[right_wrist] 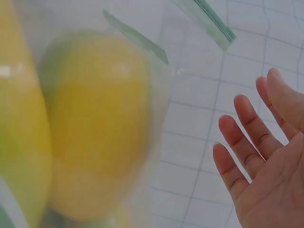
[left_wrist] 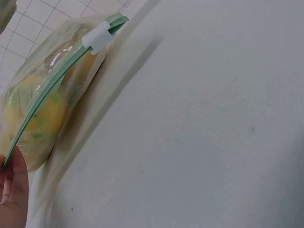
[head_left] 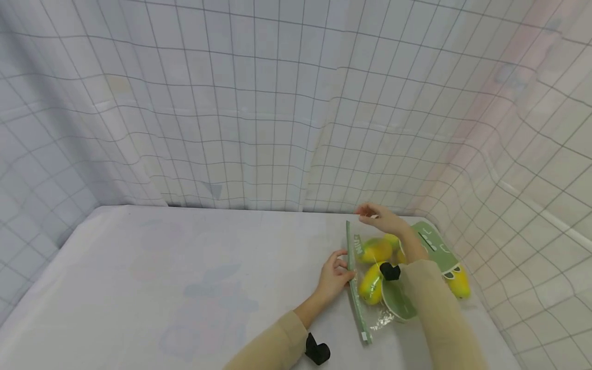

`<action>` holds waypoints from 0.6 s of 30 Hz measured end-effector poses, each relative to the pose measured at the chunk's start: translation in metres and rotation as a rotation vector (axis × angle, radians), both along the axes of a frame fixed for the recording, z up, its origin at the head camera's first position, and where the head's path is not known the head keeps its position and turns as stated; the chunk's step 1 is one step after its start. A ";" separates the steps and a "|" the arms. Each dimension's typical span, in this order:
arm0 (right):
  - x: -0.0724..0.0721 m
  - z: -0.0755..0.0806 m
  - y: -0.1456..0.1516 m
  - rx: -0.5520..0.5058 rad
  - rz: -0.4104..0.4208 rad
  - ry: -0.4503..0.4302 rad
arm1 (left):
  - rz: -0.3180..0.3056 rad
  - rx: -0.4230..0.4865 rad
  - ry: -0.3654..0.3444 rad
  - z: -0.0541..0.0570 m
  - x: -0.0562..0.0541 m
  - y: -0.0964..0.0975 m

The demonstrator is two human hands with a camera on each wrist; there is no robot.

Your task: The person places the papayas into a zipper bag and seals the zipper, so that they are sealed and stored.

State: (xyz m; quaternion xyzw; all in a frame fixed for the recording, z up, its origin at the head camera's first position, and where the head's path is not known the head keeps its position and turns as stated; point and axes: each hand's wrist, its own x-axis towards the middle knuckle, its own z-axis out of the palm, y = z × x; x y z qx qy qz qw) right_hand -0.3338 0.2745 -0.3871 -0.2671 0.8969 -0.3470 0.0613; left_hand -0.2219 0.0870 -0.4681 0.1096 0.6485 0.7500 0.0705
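Note:
A clear slider zip bag (head_left: 375,317) with a green zip edge and a white slider lies at the right of the table, yellow-green mangoes (head_left: 371,283) inside it. My left hand (head_left: 334,276) pinches the middle of the zip edge between thumb and fingers; the left wrist view shows the slider (left_wrist: 97,37) at one end of the edge. Over the bag's far end is my right hand (head_left: 383,219), its fingers loosely bent with nothing in them. In the right wrist view a mango (right_wrist: 99,128) shows through the film beside that hand.
A green printed panel (head_left: 435,246) and another yellow mango shape (head_left: 458,281) lie right of the right forearm. White cloth covers the table (head_left: 185,288). A gridded curtain (head_left: 268,118) hangs along the back and sides.

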 end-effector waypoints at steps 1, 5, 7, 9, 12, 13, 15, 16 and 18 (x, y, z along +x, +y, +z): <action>0.002 0.004 0.006 0.005 -0.021 -0.002 | 0.005 -0.003 -0.002 0.000 0.000 0.000; 0.010 0.015 0.038 -0.031 -0.099 -0.027 | 0.013 -0.016 -0.012 -0.001 0.000 -0.001; 0.016 0.018 0.056 -0.055 -0.145 -0.034 | 0.011 -0.016 -0.011 -0.001 0.000 -0.002; 0.023 0.018 0.074 -0.072 -0.197 -0.026 | 0.007 -0.013 -0.013 -0.003 -0.001 -0.002; 0.035 0.015 0.098 -0.095 -0.276 -0.019 | 0.006 -0.008 -0.019 -0.005 -0.001 -0.003; 0.039 0.013 0.106 -0.103 -0.301 -0.018 | 0.006 -0.009 -0.020 -0.006 -0.001 -0.003; 0.048 0.008 0.119 -0.130 -0.357 -0.040 | 0.007 -0.009 -0.018 -0.006 -0.001 -0.004; 0.053 0.005 0.125 -0.137 -0.389 -0.059 | 0.008 -0.011 -0.018 -0.006 -0.001 -0.004; 0.061 -0.002 0.137 -0.141 -0.451 -0.091 | 0.007 -0.013 -0.017 -0.006 0.000 -0.004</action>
